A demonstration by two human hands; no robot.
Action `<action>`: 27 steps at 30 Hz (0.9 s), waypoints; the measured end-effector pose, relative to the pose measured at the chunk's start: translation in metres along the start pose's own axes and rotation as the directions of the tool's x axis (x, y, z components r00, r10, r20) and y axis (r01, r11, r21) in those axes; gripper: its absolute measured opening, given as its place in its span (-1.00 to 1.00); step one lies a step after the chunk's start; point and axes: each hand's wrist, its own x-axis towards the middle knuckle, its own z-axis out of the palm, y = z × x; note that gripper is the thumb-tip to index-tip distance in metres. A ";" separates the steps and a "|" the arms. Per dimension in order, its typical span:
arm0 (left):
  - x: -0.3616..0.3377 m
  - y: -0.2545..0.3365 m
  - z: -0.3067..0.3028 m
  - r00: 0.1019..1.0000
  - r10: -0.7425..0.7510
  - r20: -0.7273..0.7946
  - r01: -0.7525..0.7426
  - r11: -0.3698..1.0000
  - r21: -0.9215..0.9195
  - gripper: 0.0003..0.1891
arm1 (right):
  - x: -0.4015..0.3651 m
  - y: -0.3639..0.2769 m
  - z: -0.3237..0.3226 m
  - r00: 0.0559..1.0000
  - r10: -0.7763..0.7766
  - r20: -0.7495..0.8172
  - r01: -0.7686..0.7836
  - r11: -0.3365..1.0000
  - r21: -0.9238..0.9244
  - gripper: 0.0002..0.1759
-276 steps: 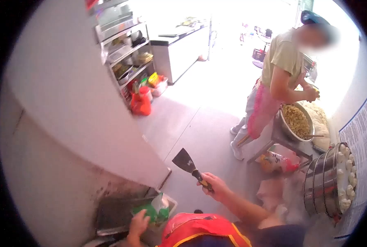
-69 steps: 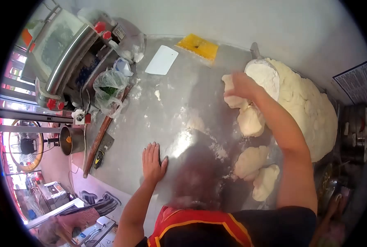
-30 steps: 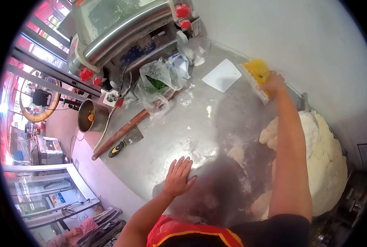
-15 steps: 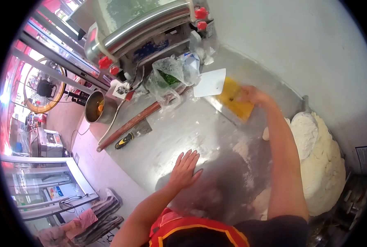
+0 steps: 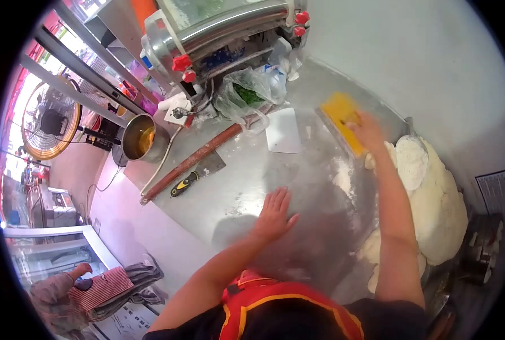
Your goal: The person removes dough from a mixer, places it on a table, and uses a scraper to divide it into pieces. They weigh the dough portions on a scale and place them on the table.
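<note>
The right hand (image 5: 369, 134) grips a flat yellow scraper (image 5: 342, 120), held on the grey metal worktop (image 5: 252, 175) between a white rectangular sheet (image 5: 283, 131) and a large pale dough mass (image 5: 440, 207). The left hand (image 5: 275, 216) holds nothing, lying palm down on the worktop, fingers extended, near scattered white flour (image 5: 343, 177).

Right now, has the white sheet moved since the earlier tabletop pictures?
Yes. Judged against the wall, the white sheet has shifted away from it, toward the brown rod.
</note>
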 end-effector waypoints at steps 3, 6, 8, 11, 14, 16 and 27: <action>-0.004 -0.008 -0.005 1.000 0.022 -0.020 -0.024 0.995 -0.093 -0.28 | 0.003 -0.062 0.043 0.997 -0.046 -0.057 0.032 0.973 -0.227 -0.64; -0.010 -0.022 -0.005 0.994 -0.021 -0.106 -0.009 0.960 -0.280 -0.28 | -0.008 -0.112 0.055 0.997 -0.077 0.028 0.082 0.958 -0.276 -0.72; -0.012 -0.040 -0.008 0.983 -0.126 -0.131 0.068 0.923 -0.379 -0.29 | -0.034 -0.136 0.046 0.988 -0.093 0.121 0.125 0.948 -0.294 -0.74; 0.004 -0.058 -0.036 0.956 -0.237 -0.170 0.149 0.897 -0.416 -0.29 | -0.088 -0.163 0.023 0.968 -0.042 0.248 0.111 0.955 -0.274 -0.74; 0.004 -0.079 -0.059 0.982 -0.139 -0.124 0.121 0.982 -0.146 -0.29 | -0.130 -0.176 -0.004 0.989 0.081 0.122 -0.053 0.976 -0.212 -0.77; -0.001 -0.096 -0.059 0.995 -0.065 -0.069 0.065 0.998 0.001 -0.28 | -0.137 -0.139 0.001 0.993 0.102 -0.052 -0.110 0.976 -0.188 -0.79; -0.108 -0.088 -0.110 0.966 0.063 0.251 -0.094 0.989 0.112 -0.21 | -0.053 -0.076 0.048 0.985 -0.057 -0.163 0.022 0.977 -0.210 -0.83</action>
